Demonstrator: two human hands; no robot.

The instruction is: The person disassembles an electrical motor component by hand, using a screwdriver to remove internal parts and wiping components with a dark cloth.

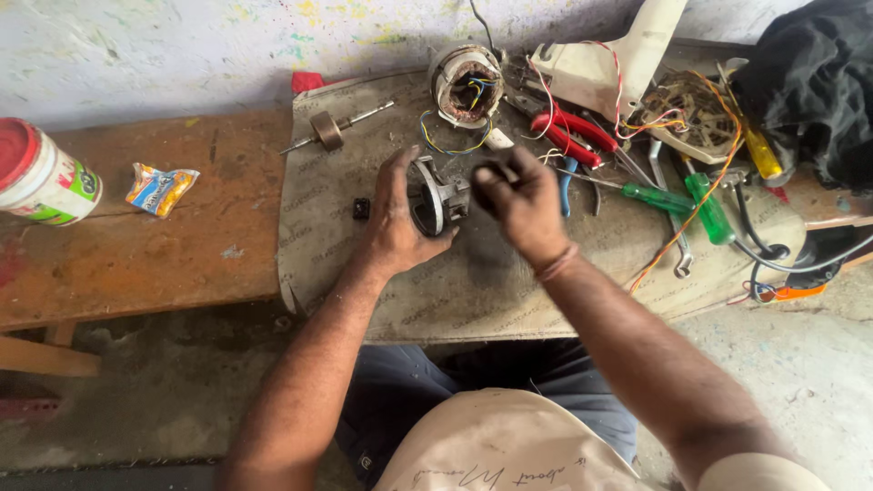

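My left hand (393, 223) grips a round grey metal motor housing cover (435, 198), holding it on edge on the grey mat (473, 282). My right hand (520, 202) hovers just right of the cover with its fingers curled shut; whether a small part sits in them I cannot tell. Behind the hands lies a motor stator with copper windings (466, 84) and loose yellow and blue wires (446, 136). A rotor on a steel shaft (329, 128) rests at the mat's back left.
Red-handled pliers (571, 135), two green screwdrivers (696, 205), a spanner (677, 245), a white fan body (618, 64), a fan part with wires (691, 114) and black cloth (814, 82) crowd the right. A red-lidded jar (41, 177) and a wrapper (159, 188) sit on the wooden bench (164, 255).
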